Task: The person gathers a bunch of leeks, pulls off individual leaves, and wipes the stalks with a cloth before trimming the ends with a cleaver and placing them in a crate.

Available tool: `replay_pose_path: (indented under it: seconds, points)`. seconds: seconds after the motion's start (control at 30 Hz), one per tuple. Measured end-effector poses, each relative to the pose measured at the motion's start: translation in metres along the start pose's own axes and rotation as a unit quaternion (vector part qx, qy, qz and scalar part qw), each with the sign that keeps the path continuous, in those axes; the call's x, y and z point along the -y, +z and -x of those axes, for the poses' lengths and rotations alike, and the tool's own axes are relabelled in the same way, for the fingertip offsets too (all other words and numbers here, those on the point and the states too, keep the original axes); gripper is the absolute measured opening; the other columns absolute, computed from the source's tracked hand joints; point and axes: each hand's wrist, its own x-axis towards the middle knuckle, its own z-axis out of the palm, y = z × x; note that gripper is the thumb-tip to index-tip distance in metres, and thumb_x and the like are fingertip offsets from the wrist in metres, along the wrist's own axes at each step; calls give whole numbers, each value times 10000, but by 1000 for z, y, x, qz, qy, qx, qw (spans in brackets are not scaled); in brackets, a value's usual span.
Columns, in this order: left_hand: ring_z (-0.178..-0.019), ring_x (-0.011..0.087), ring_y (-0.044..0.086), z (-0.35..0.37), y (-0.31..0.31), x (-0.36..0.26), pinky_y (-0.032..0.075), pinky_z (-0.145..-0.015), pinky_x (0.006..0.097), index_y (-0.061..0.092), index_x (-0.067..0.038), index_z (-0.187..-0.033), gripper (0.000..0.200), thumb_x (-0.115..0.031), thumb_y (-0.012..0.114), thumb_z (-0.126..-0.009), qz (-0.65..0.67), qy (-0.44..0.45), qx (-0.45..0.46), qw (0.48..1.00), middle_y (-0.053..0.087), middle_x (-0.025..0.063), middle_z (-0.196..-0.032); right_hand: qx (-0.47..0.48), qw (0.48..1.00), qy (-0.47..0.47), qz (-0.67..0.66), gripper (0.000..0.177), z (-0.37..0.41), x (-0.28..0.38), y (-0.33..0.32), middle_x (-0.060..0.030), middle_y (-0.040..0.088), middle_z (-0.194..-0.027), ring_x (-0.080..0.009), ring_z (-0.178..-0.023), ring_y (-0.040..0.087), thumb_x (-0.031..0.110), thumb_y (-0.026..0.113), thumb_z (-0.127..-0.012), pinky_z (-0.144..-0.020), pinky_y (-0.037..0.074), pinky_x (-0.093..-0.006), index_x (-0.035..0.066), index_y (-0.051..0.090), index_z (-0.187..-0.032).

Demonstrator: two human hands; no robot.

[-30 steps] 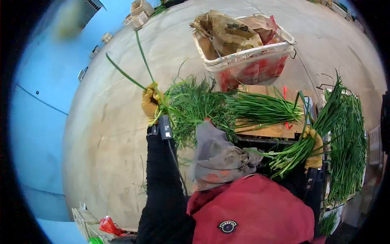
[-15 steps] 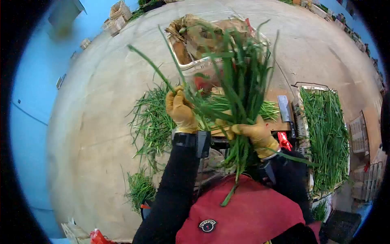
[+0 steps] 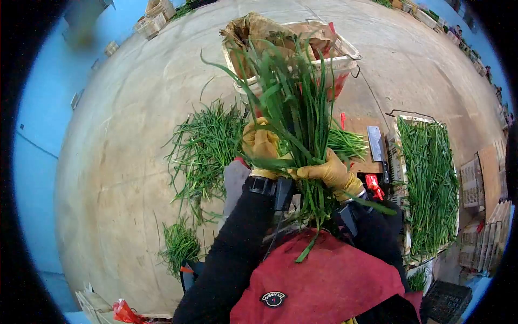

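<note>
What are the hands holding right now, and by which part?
Both the left hand and the right hand clasp one bunch of green stalks around its lower part; the leaf tips fan out above, the short ends hang below.

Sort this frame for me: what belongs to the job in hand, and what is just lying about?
In hand: tall bunch of long green stalks, gripped by yellow-gloved left hand and right hand.
Lying about: steel cleaver; white plastic basket of brown paper; loose green stalks on the concrete floor.
</note>
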Motion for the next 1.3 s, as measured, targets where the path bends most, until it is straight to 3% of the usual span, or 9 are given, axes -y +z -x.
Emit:
replay_pose_path:
  seconds: [0.37, 0.57, 0.63, 0.8, 0.9, 0.97, 1.1, 1.17, 1.3]
  points:
    - [-908, 210, 625, 13, -15, 24, 530, -811, 351, 555, 22, -1164, 240, -93, 517, -957, 102, -114, -151, 977, 637, 137, -1064, 14, 1000, -6, -3, 474, -9, -12, 6, -57, 672, -1060, -146, -900, 618, 60, 770, -723, -817, 497, -294, -7, 621, -1168]
    - [-713, 140, 590, -34, -22, -31, 486, -601, 269, 654, -71, -1050, 255, -286, 552, -958, -238, -54, -91, 966, 666, 84, -894, -63, 998, -14, -22, 484, 8, -6, -22, -123, 675, -1010, -218, -857, 647, 79, 721, -700, -769, 532, -352, -32, 583, -1151]
    - [-542, 80, 521, -57, -19, -61, 381, -464, 217, 658, -73, -969, 220, -249, 526, -972, -235, -113, -172, 950, 619, 21, -685, -93, 995, -11, -36, 502, 20, -2, -42, -144, 671, -972, -237, -802, 651, 108, 693, -672, -668, 557, -360, -37, 583, -1140]
    - [-644, 124, 569, -131, -136, -89, 435, -533, 247, 657, -55, -1030, 241, -255, 574, -924, -387, -63, -237, 889, 644, 68, -770, -107, 952, -117, -260, 552, 54, -4, -60, -177, 655, -1013, -271, -785, 654, 155, 670, -718, -687, 566, -391, -70, 529, -1201]
    - [-768, 139, 598, -154, -222, -107, 471, -661, 258, 659, -24, -1065, 266, -232, 616, -904, -627, -69, -204, 749, 662, 67, -854, -88, 930, -163, -319, 419, 61, -6, -75, -130, 619, -921, -257, -802, 628, 171, 631, -756, -710, 546, -407, -73, 547, -1087]
    - [-820, 147, 611, -143, -188, -129, 475, -732, 262, 664, -12, -1063, 264, -213, 636, -895, -697, -93, -100, 704, 672, 64, -894, -96, 946, -161, -266, 387, 59, -30, -113, -90, 563, -844, -242, -753, 599, 188, 616, -767, -702, 529, -407, -64, 548, -1053]
    - [-958, 142, 634, -83, -72, -117, 493, -871, 274, 672, 0, -1076, 272, -172, 691, -866, -375, -262, 141, 878, 697, 74, -996, -57, 958, -159, -232, 499, 42, -33, -100, -86, 515, -827, -230, -711, 526, 318, 607, -808, -654, 461, -375, -32, 506, -1149]
    - [-911, 108, 622, -37, -15, -105, 504, -824, 248, 645, 9, -1130, 269, -117, 653, -892, -322, -386, 268, 822, 682, 76, -1041, -84, 970, -144, -179, 570, 36, -17, -72, -111, 549, -864, -238, -710, 526, 378, 609, -831, -638, 452, -353, -28, 495, -1215]
    - [-778, 107, 618, 22, 43, -71, 502, -682, 246, 619, 14, -1160, 332, -148, 671, -875, -418, -280, 265, 822, 671, 74, -881, -91, 987, -86, -101, 590, 33, -13, -59, -132, 576, -916, -244, -717, 554, 336, 654, -797, -660, 479, -377, -28, 492, -1232]
